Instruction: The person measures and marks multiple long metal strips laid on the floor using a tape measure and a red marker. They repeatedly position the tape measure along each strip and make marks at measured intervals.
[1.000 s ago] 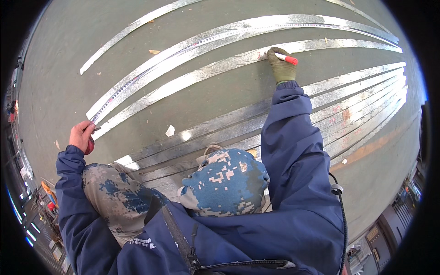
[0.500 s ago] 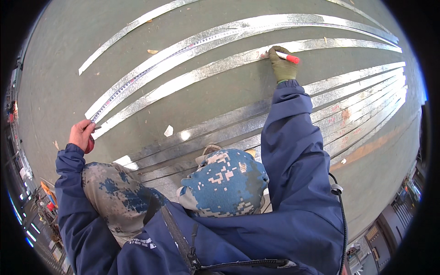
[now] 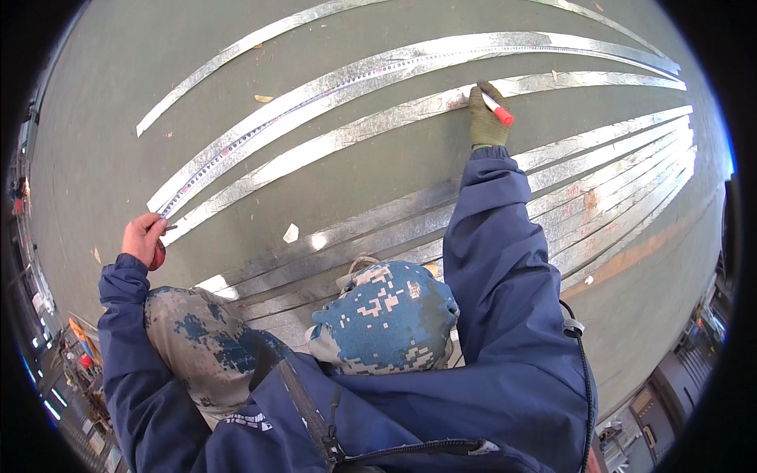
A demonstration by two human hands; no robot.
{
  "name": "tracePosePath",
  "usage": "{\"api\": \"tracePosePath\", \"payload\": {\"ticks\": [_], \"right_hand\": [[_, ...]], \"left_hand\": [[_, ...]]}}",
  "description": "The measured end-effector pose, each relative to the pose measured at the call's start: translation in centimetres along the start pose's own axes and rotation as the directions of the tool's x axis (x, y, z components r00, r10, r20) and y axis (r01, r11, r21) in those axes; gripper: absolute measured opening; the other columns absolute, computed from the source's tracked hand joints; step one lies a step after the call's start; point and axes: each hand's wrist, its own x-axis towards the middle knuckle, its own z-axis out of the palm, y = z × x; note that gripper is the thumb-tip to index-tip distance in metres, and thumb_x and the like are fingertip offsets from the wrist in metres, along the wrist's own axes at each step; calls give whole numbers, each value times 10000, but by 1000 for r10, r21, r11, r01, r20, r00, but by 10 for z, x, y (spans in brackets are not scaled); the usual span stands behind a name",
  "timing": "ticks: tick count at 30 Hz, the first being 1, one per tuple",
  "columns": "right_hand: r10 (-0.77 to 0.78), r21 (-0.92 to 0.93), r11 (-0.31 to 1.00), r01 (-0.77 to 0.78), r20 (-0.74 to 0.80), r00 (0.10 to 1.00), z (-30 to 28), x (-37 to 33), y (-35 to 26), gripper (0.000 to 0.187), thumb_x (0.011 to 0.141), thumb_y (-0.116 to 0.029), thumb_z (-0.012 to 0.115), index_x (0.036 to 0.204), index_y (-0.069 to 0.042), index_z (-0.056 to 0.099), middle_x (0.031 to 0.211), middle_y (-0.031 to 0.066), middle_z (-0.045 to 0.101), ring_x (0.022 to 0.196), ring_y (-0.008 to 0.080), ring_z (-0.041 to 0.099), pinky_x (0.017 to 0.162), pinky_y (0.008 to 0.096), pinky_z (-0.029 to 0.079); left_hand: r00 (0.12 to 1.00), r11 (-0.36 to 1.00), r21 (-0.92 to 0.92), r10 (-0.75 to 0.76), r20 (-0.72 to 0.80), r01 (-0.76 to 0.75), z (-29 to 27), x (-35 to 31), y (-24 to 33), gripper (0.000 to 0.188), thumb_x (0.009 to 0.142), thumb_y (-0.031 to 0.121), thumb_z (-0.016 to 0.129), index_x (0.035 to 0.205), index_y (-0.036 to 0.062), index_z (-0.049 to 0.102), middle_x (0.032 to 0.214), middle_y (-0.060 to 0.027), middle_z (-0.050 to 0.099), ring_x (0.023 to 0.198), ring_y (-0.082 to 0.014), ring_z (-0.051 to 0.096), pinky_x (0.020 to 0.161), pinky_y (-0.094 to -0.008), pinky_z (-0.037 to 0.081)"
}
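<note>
My bare left hand [image 3: 142, 240] is closed on a tape measure, whose red case [image 3: 158, 256] shows under the fingers. Its pale blade [image 3: 272, 124] runs out from that hand to the far right along a wide shiny metal strip [image 3: 331, 72]. A dark thin piece sticks out beside the left fingertips; its kind I cannot make out. In an olive work glove, my right hand [image 3: 489, 126] grips a white marker with a red end [image 3: 502, 117]. That hand rests at the near edge of a narrower metal strip [image 3: 371, 126] with faint reddish marks; the marker's tip is hidden.
Several more metal strips [image 3: 394, 206] lie side by side close to my knees, some with red marks. Another strip [image 3: 229, 61] lies at the far left. Small pale scraps [image 3: 291, 232] are scattered on the grey-green floor. Equipment [image 3: 83, 339] lines the left rim.
My right hand has turned slightly, and the marker's red end has swung downward toward me. The left hand keeps its hold on the tape measure; the whole view has shifted a little.
</note>
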Motion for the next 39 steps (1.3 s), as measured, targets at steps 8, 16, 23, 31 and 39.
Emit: {"api": "tracePosePath", "payload": {"ticks": [8, 16, 23, 31, 39], "right_hand": [[-363, -346, 640, 687, 652, 666, 46, -13, -3, 496, 845, -106, 677, 1330, -163, 590, 1090, 104, 690, 995, 245, 653, 885, 358, 505], [-177, -467, 446, 763, 790, 587, 8, -23, -14, 632, 824, -177, 671, 1425, -218, 481, 1164, 116, 655, 1087, 319, 624, 984, 448, 447], [-186, -596, 288, 750, 733, 654, 18, -3, -20, 743, 826, -167, 667, 1506, -232, 375, 1231, 104, 629, 1204, 295, 577, 1045, 420, 419], [-43, -585, 318, 746, 777, 628, 20, 8, -49, 574, 809, -174, 666, 1366, -233, 543, 1109, 98, 688, 1031, 285, 659, 914, 428, 479], [-207, -518, 444, 731, 735, 646, -31, -36, -14, 502, 788, -109, 650, 1279, -154, 553, 939, 118, 681, 904, 322, 670, 811, 449, 487]], "left_hand": [[998, 985, 162, 53, 17, -55, -6, 6, 20, 212, 907, 142, 627, 835, -57, 647, 679, -161, 614, 639, -185, 581, 626, -351, 462], [996, 994, -80, 65, -57, -70, 8, 14, -7, 194, 893, 92, 650, 783, -64, 614, 619, -49, 537, 631, -94, 512, 583, -300, 428], [997, 998, 16, 59, -54, -58, -1, 17, -5, 217, 892, 129, 637, 776, -55, 639, 613, -59, 585, 620, -111, 545, 584, -305, 439], [1000, 987, -158, 15, -21, -18, 2, 12, 2, 212, 896, 119, 637, 803, -69, 669, 658, -51, 644, 633, -117, 577, 590, -294, 459], [997, 985, -152, 69, -44, -75, 6, 12, -10, 192, 893, 109, 636, 834, -63, 695, 637, -53, 627, 614, -102, 569, 582, -291, 461]]}}
